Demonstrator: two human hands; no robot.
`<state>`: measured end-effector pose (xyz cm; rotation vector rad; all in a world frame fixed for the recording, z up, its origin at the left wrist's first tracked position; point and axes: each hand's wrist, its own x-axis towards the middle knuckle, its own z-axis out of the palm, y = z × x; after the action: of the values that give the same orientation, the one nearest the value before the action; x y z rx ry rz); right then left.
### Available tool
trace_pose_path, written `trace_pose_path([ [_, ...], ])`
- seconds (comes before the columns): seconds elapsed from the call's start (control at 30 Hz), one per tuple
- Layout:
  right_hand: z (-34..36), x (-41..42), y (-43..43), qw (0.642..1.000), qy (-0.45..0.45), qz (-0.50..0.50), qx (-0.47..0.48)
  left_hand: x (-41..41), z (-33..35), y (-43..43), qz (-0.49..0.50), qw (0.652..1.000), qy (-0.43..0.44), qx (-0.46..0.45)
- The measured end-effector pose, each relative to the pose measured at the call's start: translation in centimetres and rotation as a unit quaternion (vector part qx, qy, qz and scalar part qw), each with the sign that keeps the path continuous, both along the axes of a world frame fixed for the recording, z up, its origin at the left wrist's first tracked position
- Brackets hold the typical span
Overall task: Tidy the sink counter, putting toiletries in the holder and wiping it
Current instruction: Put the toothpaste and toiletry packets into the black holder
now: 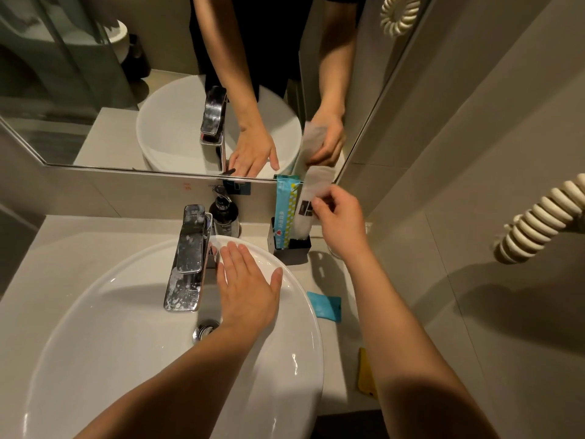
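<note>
Right of centre, the right hand (340, 217) has its grip pinched on a white sachet (308, 205) standing in the black holder (289, 247) beside a blue packet (285, 210). The left hand (248, 285) lies flat, fingers spread, holding nothing, on the basin rim (304, 312). A teal packet (326, 307) lies on the surface lower right.

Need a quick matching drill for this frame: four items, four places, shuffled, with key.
Items:
1. left hand
2. white sachet
3. small teal packet
4. dark pump bottle

Places:
A. flat on the counter right of the basin
B. standing behind the faucet, by the wall
C. resting open on the basin rim
D. upright in the black holder, pinched by the right hand

Pairs: 1-C, 2-D, 3-A, 4-B

The right hand grips the sachet near its top; the black holder also holds a blue sachet.
</note>
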<state>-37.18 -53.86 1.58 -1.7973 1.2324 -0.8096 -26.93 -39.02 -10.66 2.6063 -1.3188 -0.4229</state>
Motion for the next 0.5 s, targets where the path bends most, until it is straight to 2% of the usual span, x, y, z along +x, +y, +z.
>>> trace_pose_path([
  [0.2,-4.1,1.1,-0.7,0.996,0.066,-0.004,0.058,0.0,0.3,0.0,0.004,1.000,0.001,0.002],
  [0.37,-5.8,1.4,-1.1,0.993,0.069,-0.030,0.091,-0.1,0.4,0.0,0.003,1.000,-0.001,0.002],
  [0.5,-5.7,0.8,-0.7,0.993,0.033,-0.057,0.094,-0.1,0.2,-0.1,0.001,1.000,-0.007,0.006],
])
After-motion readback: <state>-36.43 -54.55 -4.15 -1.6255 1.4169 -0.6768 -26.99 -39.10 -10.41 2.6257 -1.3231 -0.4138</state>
